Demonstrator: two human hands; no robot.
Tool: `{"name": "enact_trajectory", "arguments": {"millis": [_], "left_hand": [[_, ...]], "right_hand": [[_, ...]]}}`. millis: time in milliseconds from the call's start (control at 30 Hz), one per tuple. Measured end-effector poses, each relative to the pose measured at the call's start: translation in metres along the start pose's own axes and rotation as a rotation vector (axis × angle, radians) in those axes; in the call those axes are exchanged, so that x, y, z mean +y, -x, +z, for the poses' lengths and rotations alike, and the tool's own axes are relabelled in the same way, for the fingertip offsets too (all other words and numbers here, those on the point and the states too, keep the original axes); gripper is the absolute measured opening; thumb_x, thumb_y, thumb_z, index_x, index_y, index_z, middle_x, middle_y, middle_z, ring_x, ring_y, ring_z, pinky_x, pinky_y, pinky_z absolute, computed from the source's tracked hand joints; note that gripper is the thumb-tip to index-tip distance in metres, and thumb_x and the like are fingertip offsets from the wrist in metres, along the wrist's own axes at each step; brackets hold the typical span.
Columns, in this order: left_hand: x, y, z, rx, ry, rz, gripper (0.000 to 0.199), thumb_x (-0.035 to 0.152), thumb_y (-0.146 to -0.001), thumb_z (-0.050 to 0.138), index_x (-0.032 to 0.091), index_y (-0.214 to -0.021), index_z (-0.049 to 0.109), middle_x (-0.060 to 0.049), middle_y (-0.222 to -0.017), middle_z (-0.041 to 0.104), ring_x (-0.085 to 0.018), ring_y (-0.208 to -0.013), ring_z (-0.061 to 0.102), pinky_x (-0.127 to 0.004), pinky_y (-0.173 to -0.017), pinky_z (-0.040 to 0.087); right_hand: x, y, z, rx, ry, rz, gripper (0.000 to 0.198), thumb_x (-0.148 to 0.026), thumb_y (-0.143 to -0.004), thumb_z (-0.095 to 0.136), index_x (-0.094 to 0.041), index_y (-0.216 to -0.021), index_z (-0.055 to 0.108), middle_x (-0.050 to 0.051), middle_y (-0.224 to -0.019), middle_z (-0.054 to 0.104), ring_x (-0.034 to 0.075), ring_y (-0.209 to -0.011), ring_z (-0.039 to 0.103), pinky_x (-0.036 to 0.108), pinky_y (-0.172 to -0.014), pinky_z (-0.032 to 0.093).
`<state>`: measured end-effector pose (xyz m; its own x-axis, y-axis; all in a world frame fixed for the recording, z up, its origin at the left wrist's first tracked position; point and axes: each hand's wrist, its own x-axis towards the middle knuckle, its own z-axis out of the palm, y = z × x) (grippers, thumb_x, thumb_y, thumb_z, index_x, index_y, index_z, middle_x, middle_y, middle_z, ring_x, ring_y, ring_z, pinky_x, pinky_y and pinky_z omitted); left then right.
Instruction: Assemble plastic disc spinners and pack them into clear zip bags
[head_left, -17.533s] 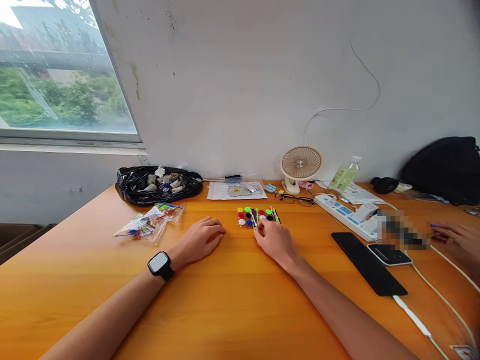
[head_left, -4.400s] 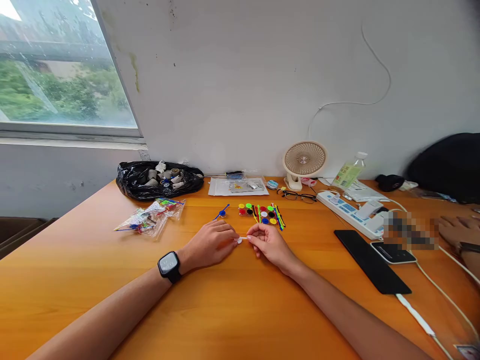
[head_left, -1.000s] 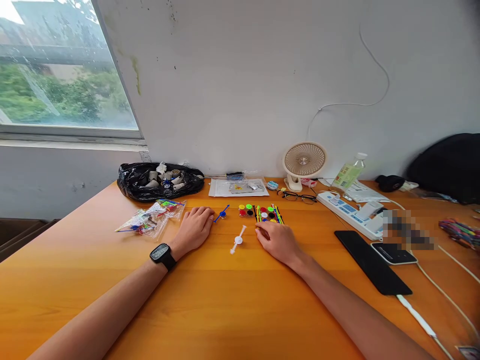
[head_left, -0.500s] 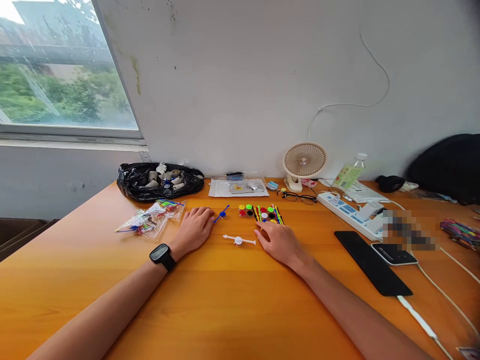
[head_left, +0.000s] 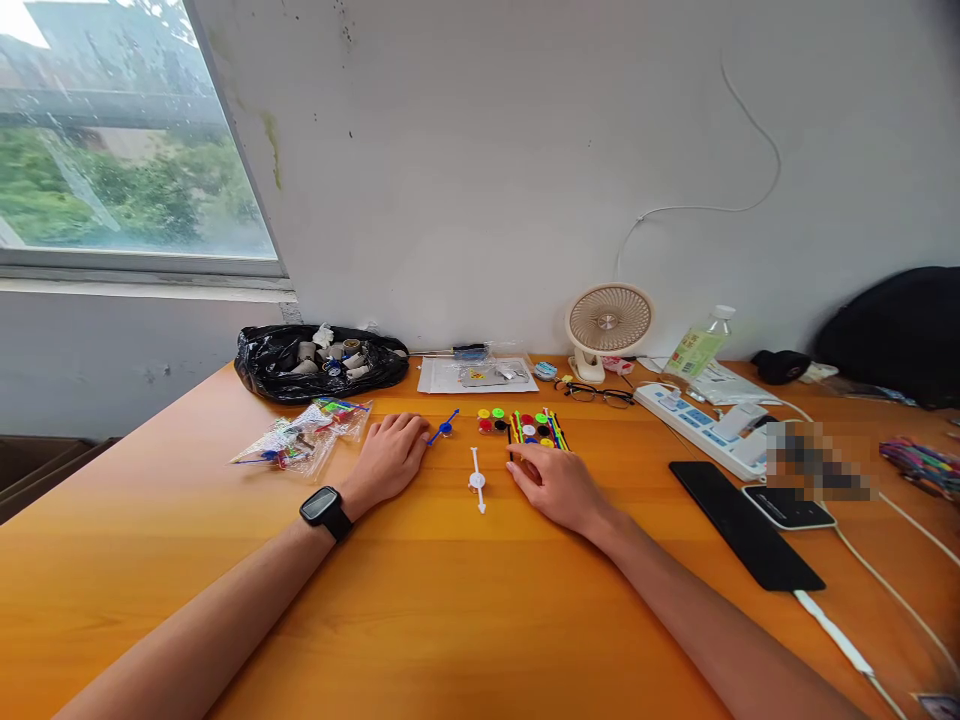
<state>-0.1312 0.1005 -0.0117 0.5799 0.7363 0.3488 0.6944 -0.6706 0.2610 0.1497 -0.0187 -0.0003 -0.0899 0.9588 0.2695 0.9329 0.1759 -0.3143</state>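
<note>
A white arrow spinner [head_left: 477, 481] stands on the table between my hands, its long axis pointing away from me, with neither hand touching it. My left hand [head_left: 390, 455] rests flat on the tabletop, fingers stretched out and holding nothing. Just beyond its thumb is a blue arrow spinner [head_left: 446, 428]. To the right of the white spinner, my right hand [head_left: 553, 482] lies with thumb and index finger apart and nothing between them. Behind it sit several coloured discs [head_left: 528, 430] and coloured arrows [head_left: 556, 430], partly hidden by the hand. More discs [head_left: 492, 420] are grouped to their left.
Clear plastic bags of coloured parts [head_left: 304, 440] lie left of my left hand. A black bag [head_left: 251, 365], a small fan [head_left: 609, 325], glasses [head_left: 592, 392] and a bottle [head_left: 697, 345] line the back. A power strip [head_left: 697, 430] and a black phone [head_left: 742, 525] are at right.
The white arrow spinner has turned from lying roughly sideways to pointing away from me. My hands have hardly moved.
</note>
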Motion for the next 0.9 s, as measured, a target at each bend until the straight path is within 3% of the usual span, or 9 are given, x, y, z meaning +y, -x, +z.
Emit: {"name": "enact_trajectory", "arguments": {"millis": [133, 300, 467, 533, 600, 667, 800, 900], "left_hand": [[0.0, 0.0, 0.0, 0.002, -0.009, -0.002, 0.029, 0.035, -0.109, 0.037, 0.026, -0.121, 0.063, -0.007, -0.126, 0.069, -0.029, -0.118, 0.058, -0.045, -0.097, 0.044], [0.0, 0.0, 0.001, 0.001, -0.02, 0.001, 0.032, 0.035, -0.11, 0.034, 0.025, -0.121, 0.062, -0.008, -0.126, 0.068, -0.029, -0.117, 0.058, -0.045, -0.096, 0.045], [0.0, 0.0, 0.0, 0.007, 0.011, -0.014, 0.037, 0.037, -0.112, 0.029, 0.024, -0.122, 0.062, -0.008, -0.124, 0.069, -0.029, -0.116, 0.057, -0.046, -0.096, 0.046], [0.005, 0.0, -0.004, 0.065, 0.035, 0.001, 0.037, 0.036, -0.111, 0.03, 0.023, -0.125, 0.062, -0.01, -0.128, 0.067, -0.029, -0.121, 0.055, -0.047, -0.101, 0.045], [0.016, 0.003, -0.01, 0.159, 0.058, 0.067, 0.036, 0.036, -0.111, 0.034, 0.022, -0.132, 0.061, -0.011, -0.136, 0.064, -0.029, -0.129, 0.051, -0.048, -0.11, 0.041], [0.031, 0.007, -0.015, 0.173, 0.112, 0.195, 0.035, 0.036, -0.11, 0.04, 0.024, -0.136, 0.06, -0.01, -0.14, 0.063, -0.028, -0.132, 0.05, -0.047, -0.114, 0.039], [0.055, 0.016, -0.018, -0.079, 0.171, 0.505, 0.033, 0.039, -0.107, 0.049, 0.032, -0.134, 0.065, -0.005, -0.138, 0.067, -0.027, -0.127, 0.056, -0.044, -0.113, 0.042], [0.056, 0.016, -0.015, -0.141, 0.142, 0.543, 0.032, 0.034, -0.107, 0.047, 0.032, -0.132, 0.067, -0.005, -0.136, 0.069, -0.027, -0.129, 0.055, -0.046, -0.115, 0.04]], "right_hand": [[0.001, -0.001, 0.001, -0.014, 0.016, 0.003, 0.033, -0.03, -0.102, 0.055, -0.022, -0.13, 0.072, 0.008, -0.122, 0.078, 0.024, -0.104, 0.075, 0.032, -0.086, 0.052], [-0.002, -0.001, 0.0, 0.008, -0.013, 0.034, 0.023, -0.033, -0.1, 0.06, -0.024, -0.115, 0.075, 0.003, -0.093, 0.079, 0.019, -0.08, 0.072, 0.029, -0.073, 0.048], [-0.004, -0.001, 0.0, 0.005, -0.039, 0.056, 0.016, -0.032, -0.099, 0.061, -0.025, -0.101, 0.075, -0.001, -0.074, 0.071, 0.017, -0.069, 0.065, 0.028, -0.064, 0.04], [-0.005, -0.001, 0.0, 0.01, -0.063, 0.065, 0.016, -0.03, -0.099, 0.06, -0.024, -0.092, 0.073, -0.002, -0.068, 0.067, 0.017, -0.065, 0.062, 0.028, -0.062, 0.037], [-0.005, -0.001, 0.001, 0.032, -0.082, 0.06, 0.016, -0.029, -0.099, 0.059, -0.024, -0.088, 0.07, -0.003, -0.068, 0.065, 0.017, -0.065, 0.061, 0.028, -0.062, 0.037], [-0.004, -0.001, 0.001, 0.08, -0.106, 0.046, 0.015, -0.028, -0.1, 0.057, -0.024, -0.09, 0.068, -0.001, -0.075, 0.067, 0.017, -0.069, 0.062, 0.028, -0.065, 0.039], [-0.001, -0.001, 0.001, 0.185, -0.162, 0.01, 0.014, -0.027, -0.102, 0.052, -0.023, -0.095, 0.063, 0.003, -0.099, 0.071, 0.019, -0.087, 0.068, 0.028, -0.076, 0.045], [0.002, -0.002, 0.002, 0.2, -0.202, 0.019, 0.014, -0.028, -0.104, 0.049, -0.024, -0.097, 0.06, 0.003, -0.096, 0.071, 0.02, -0.086, 0.067, 0.029, -0.076, 0.046]]}}
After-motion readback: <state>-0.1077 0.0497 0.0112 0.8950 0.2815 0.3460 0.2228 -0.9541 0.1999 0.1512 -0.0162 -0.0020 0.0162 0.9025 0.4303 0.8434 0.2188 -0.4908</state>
